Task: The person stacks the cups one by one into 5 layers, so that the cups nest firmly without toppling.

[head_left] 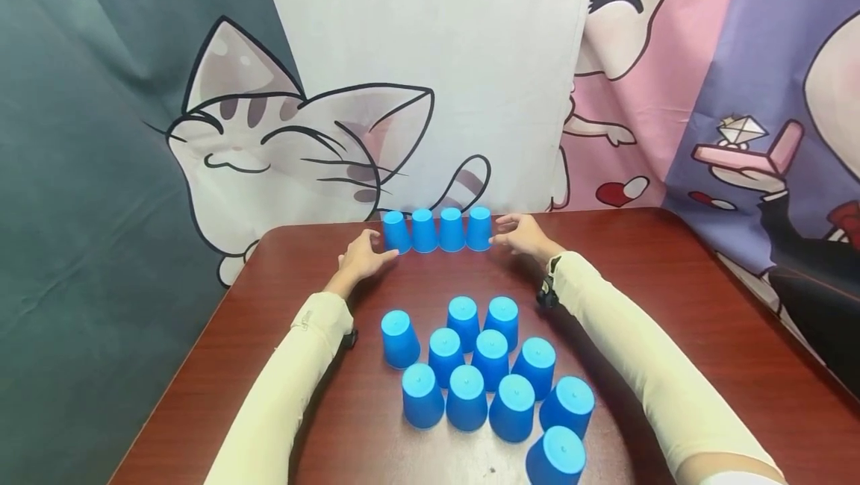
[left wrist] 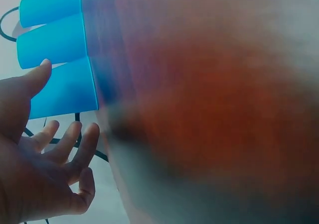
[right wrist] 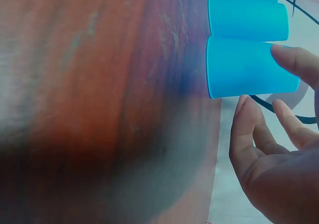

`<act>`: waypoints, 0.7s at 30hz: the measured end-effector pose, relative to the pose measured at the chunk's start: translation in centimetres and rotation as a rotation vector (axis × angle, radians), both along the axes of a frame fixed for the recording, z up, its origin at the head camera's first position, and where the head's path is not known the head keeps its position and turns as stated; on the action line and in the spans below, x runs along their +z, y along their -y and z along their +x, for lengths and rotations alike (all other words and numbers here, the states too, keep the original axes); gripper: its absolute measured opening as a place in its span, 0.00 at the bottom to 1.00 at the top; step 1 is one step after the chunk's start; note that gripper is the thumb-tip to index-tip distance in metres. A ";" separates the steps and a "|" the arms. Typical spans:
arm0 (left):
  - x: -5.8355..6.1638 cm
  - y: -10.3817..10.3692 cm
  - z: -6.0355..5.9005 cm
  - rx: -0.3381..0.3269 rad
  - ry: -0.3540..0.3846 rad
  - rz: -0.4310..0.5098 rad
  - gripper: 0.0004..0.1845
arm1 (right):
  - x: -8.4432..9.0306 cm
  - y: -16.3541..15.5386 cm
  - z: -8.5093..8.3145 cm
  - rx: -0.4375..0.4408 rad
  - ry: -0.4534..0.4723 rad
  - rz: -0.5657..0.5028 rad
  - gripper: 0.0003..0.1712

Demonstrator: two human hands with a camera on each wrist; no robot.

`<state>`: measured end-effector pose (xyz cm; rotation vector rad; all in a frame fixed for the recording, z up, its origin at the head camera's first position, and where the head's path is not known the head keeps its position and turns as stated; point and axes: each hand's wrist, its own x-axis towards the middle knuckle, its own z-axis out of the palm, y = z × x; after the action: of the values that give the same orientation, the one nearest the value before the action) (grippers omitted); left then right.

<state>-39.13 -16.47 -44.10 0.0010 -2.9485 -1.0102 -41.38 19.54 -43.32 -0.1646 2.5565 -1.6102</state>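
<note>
Fingers first: on the left hand [head_left: 363,255] the thumb stands well apart from the bent fingers, clamped on nothing, and it crosses in front of the leftmost cup [head_left: 396,231]; whether skin meets plastic, I can't tell. Over at the other end, the right hand [head_left: 525,237] mirrors it, thumb and fingers parted around the near side of the rightmost cup [head_left: 479,228], no grip there either, contact again too close to call. Between them, here's the row [head_left: 424,230]: four blue cups, upside down, side by side at the table's far edge. By the look of it, this is the lining-up step, both ends being framed to square the row. What the move calls for, I'd say, is light, even pressure inward from both sides, kept low, so that no cup tips or slides off the back edge. Nearer the person, well apart from the row, there's a loose cluster [head_left: 490,360] of eleven more blue cups, all mouth down, untouched. Out along the arms we go: pale sleeves [head_left: 631,351] and a dark strap [head_left: 548,287] at the right wrist. Underneath it all, a reddish-brown table [head_left: 705,306] with a soft shine, and behind that, hanging cloth [head_left: 510,60] with a smiling cartoon cat [head_left: 269,149], a pink panel and, off to the right, a drawn ring box [head_left: 749,155].
</note>
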 end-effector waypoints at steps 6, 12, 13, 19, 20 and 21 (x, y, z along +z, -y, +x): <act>-0.2 0.4 2.0 -0.041 -0.036 0.015 0.35 | 0.2 -0.8 1.3 0.059 -0.021 0.037 0.34; 0.7 0.6 4.0 -0.136 -0.038 0.024 0.32 | 0.9 -1.8 2.9 0.118 -0.050 0.061 0.35; 0.9 0.7 4.3 -0.158 -0.040 0.028 0.32 | 1.0 -2.0 3.3 0.129 -0.049 0.060 0.34; 2.0 0.6 6.1 -0.350 -0.020 0.190 0.28 | 1.8 -2.6 5.3 0.215 -0.023 0.064 0.32; 2.2 0.5 6.5 -0.389 -0.006 0.226 0.26 | 1.8 -2.7 5.7 0.230 -0.019 0.069 0.32; 2.3 0.4 6.8 -0.430 0.004 0.256 0.24 | 1.9 -2.8 6.0 0.244 -0.017 0.070 0.32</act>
<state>-32.36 -16.84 -41.79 -0.6490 -2.8592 -1.4247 -35.37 22.31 -41.39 -0.4649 2.4859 -1.4341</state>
